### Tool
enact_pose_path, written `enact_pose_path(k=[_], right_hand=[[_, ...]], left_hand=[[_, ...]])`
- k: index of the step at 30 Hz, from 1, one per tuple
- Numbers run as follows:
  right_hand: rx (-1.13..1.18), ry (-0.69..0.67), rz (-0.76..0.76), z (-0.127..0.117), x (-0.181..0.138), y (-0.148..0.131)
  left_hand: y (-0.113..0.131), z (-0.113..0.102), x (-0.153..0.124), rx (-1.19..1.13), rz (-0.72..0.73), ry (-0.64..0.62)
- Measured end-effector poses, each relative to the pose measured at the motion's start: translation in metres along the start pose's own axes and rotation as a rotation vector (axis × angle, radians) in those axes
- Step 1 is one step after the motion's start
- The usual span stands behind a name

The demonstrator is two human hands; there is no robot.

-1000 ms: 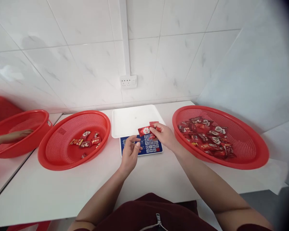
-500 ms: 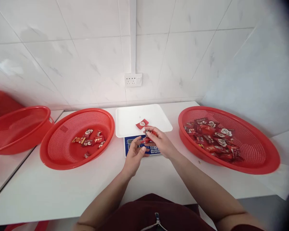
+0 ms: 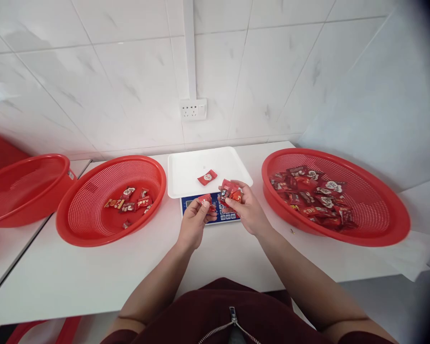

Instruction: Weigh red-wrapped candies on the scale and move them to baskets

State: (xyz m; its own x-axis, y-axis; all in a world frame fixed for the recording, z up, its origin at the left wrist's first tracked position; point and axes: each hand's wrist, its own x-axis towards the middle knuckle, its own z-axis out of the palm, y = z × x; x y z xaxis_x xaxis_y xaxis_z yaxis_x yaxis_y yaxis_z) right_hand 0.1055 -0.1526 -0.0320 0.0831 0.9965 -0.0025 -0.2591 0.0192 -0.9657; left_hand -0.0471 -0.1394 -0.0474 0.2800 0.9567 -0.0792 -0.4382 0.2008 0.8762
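A white scale tray [image 3: 189,167] sits on a blue keypad scale [image 3: 220,214], with one red candy packet [image 3: 207,177] lying on the tray. Over the keypad, my left hand [image 3: 194,223] pinches a small red candy [image 3: 205,199]. My right hand [image 3: 247,208] is closed on a few red candy packets [image 3: 231,189], just right of the left hand. The red mesh basket on the right [image 3: 365,224] holds a heap of red candies [image 3: 310,196]. Another red basket on the left [image 3: 86,224] holds several candies [image 3: 129,203].
A third red basket [image 3: 21,191] stands at the far left on a neighbouring table. A wall socket [image 3: 193,109] sits above the scale on the tiled wall. White paper [image 3: 408,253] lies at the table's right edge.
One packet now lies on the scale tray, left there by my right hand. My left hand has taken a candy from the right hand's bunch. A person's hand has left the far-left basket.
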Motion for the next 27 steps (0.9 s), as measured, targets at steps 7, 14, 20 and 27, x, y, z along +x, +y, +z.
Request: enact_pose_path(k=[7,14,20,27], right_hand=[[-0.671,0.163,-0.277,-0.021,0.035,-0.011],[-1.067,0.082,-0.405,-0.022,0.070,-0.019],[-0.849,-0.122,-0.179,-0.015,0.036,-0.026],[-0.527,-0.484,0.136,-0.020,0.012,-0.022]], left_hand=[[0.000,-0.007,-0.001,0.112,0.032,0.010],[-0.006,-0.014,-0.002,0.293,0.048,0.001],[-0.006,-0.014,-0.002,0.419,0.069,-0.092],[-0.004,-0.012,-0.005,0.401,0.059,-0.193]])
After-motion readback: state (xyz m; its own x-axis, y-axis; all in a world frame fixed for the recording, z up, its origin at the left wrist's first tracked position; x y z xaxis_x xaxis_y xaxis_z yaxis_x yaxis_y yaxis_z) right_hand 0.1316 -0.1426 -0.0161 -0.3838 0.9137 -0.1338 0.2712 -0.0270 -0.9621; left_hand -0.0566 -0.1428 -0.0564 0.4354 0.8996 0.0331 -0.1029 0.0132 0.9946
